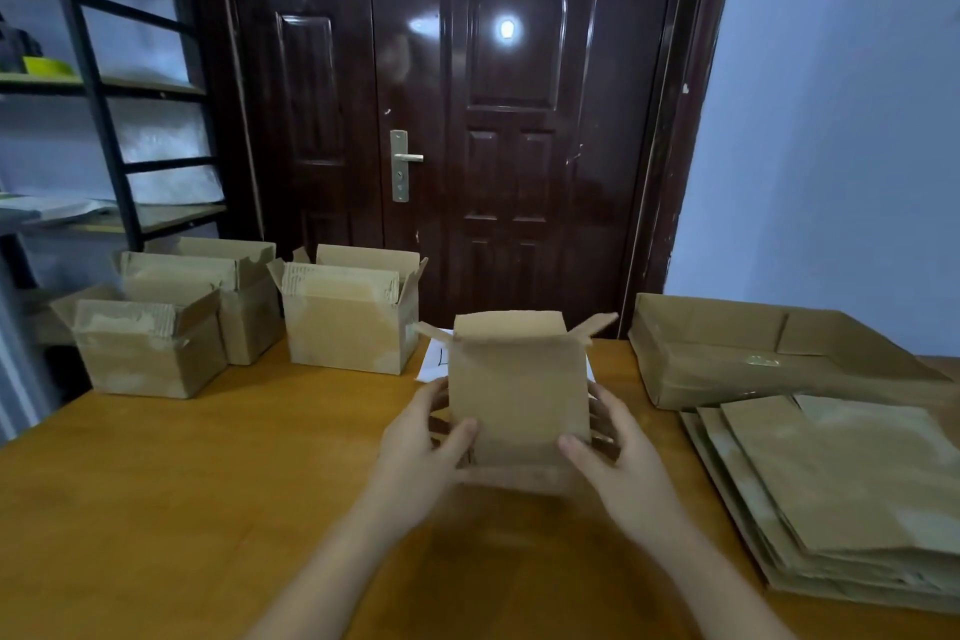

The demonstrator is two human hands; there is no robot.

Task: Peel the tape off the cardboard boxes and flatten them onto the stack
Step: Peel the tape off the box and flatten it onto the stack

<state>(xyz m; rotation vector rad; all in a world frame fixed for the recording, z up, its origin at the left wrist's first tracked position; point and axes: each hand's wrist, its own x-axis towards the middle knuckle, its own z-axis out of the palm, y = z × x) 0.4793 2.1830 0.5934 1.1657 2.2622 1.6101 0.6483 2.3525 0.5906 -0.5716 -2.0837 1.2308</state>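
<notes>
Cardboard box (519, 390) between left hand (415, 457) and right hand (623, 463), fingers curled round its sides.

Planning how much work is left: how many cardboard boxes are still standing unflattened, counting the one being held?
4. One box is held between both hands at the table's centre. Three stand at far left: front-left box, one behind it, and one to their right. Others may be hidden behind.

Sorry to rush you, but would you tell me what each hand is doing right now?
Left hand: grips the left side of the small open brown cardboard box.
Right hand: grips the same box's right side.
</notes>
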